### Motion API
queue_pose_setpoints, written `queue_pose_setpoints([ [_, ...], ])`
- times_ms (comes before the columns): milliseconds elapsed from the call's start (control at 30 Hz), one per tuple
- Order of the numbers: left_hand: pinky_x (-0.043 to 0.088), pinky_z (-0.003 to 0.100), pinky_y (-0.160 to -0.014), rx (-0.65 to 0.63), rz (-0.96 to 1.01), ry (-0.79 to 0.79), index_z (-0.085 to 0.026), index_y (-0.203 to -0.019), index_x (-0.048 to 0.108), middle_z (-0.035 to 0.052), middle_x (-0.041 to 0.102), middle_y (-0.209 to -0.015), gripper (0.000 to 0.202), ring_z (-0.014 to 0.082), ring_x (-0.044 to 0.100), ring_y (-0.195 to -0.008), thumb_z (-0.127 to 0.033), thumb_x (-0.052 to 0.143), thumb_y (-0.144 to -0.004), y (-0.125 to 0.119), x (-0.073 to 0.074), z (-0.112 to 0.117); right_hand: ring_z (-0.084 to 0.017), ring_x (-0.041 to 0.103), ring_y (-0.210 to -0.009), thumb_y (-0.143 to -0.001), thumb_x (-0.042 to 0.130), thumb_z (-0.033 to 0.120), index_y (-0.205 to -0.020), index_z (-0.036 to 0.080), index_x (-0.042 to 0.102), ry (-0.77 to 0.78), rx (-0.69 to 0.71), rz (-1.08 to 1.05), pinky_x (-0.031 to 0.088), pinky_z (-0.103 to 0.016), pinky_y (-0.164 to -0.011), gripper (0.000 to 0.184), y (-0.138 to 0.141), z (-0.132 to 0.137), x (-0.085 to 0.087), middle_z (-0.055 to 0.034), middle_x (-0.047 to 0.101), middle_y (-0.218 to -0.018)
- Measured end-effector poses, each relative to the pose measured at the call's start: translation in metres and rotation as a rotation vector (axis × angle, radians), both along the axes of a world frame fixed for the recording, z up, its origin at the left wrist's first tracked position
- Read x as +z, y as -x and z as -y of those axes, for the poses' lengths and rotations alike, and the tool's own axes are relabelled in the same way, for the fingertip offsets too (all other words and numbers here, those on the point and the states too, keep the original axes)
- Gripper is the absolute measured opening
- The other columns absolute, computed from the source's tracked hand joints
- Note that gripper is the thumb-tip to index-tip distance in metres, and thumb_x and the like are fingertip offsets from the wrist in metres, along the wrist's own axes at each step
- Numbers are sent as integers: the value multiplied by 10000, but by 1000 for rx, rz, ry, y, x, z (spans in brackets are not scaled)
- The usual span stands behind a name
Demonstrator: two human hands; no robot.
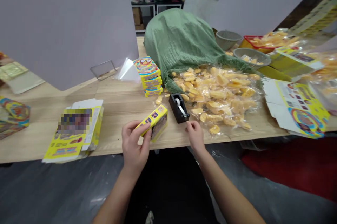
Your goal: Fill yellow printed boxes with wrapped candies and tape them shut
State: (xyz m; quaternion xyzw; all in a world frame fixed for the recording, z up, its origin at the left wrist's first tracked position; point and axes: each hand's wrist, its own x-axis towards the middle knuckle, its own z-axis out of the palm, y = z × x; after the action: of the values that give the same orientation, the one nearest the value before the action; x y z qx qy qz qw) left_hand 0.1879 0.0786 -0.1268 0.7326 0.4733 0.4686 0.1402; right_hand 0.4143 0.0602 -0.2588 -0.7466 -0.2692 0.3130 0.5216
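My left hand (135, 143) is closed around a small yellow printed box (155, 121), holding it just above the wooden table's front edge (110, 147). My right hand (195, 134) reaches to the front of a black tape dispenser (179, 107), its fingers pinched at the tape end. The dispenser stands between the box and a heap of small clear packets with yellow snacks (221, 94).
A stack of finished yellow boxes (149, 76) stands behind the dispenser. Flat unfolded cartons lie at the left (75, 129) and right (300, 108). A green sack (181, 38) sits at the back, with baskets (228, 38) and trays of packets to its right.
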Motion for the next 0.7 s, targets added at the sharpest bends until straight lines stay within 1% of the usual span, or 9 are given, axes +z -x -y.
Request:
queue_pose_setpoints([
  [67, 504, 322, -805, 9, -1, -2, -223, -1026, 615, 47, 536, -1028, 207, 166, 540, -967, -133, 610, -840, 1, 1, 0, -194, 554, -595, -731, 595, 474, -640, 207, 553, 44, 48, -40, 466, -328, -606, 285, -3, -4, 1, -9, 565, -622],
  [133, 505, 323, -800, 23, -7, 16, -217, -1023, 616, 48, 538, -1026, 199, 169, 542, -968, -140, 610, -841, 2, -1, 0, -177, 536, -540, -713, 601, 490, -620, 210, 545, 69, 73, -68, 463, -307, -552, 300, -5, -7, 1, 5, 549, -580],
  [267, 502, 324, -801, 22, -23, 47, -211, -1014, 623, 49, 539, -1028, 189, 170, 543, -971, -144, 615, -838, 4, -6, 1, -164, 533, -548, -704, 591, 515, -614, 211, 543, 100, 92, -80, 466, -280, -519, 320, -9, -10, 1, 5, 562, -595],
  [400, 500, 321, -799, 4, -15, 43, -202, -1011, 622, 52, 537, -1025, 191, 171, 542, -968, -140, 620, -831, -1, -8, 1, -159, 512, -555, -715, 578, 492, -605, 213, 531, 115, 124, -59, 451, -267, -495, 303, -9, -14, 2, 8, 539, -597],
  [533, 503, 323, -802, 11, -13, -30, -193, -988, 614, 51, 541, -1002, 186, 173, 550, -949, -136, 640, -814, -4, -4, -1, -176, 522, -626, -686, 618, 456, -535, 223, 477, 76, 119, -3, 465, -289, -581, 311, -9, -12, 5, 3, 510, -580],
  [600, 500, 332, -820, 13, -42, -82, -198, -1000, 605, 51, 538, -1003, 194, 177, 549, -959, -129, 631, -820, -3, -1, -2, -189, 540, -660, -672, 645, 461, -531, 224, 480, 50, 133, 4, 475, -301, -616, 321, -6, -5, 11, -5, 522, -583],
  [633, 497, 338, -831, 9, -67, -101, -202, -1010, 599, 52, 536, -1008, 200, 180, 547, -968, -126, 620, -827, -2, -1, -2, -193, 549, -661, -683, 641, 478, -554, 220, 502, 40, 150, -6, 482, -307, -615, 320, -2, 1, 17, -11, 540, -598],
  [700, 493, 349, -848, -3, -116, -120, -212, -1027, 587, 54, 529, -1020, 207, 183, 544, -982, -121, 597, -842, 0, -1, -2, -190, 569, -642, -736, 600, 520, -649, 209, 562, 15, 205, -51, 499, -315, -603, 325, 9, 12, 37, -20, 586, -652],
])
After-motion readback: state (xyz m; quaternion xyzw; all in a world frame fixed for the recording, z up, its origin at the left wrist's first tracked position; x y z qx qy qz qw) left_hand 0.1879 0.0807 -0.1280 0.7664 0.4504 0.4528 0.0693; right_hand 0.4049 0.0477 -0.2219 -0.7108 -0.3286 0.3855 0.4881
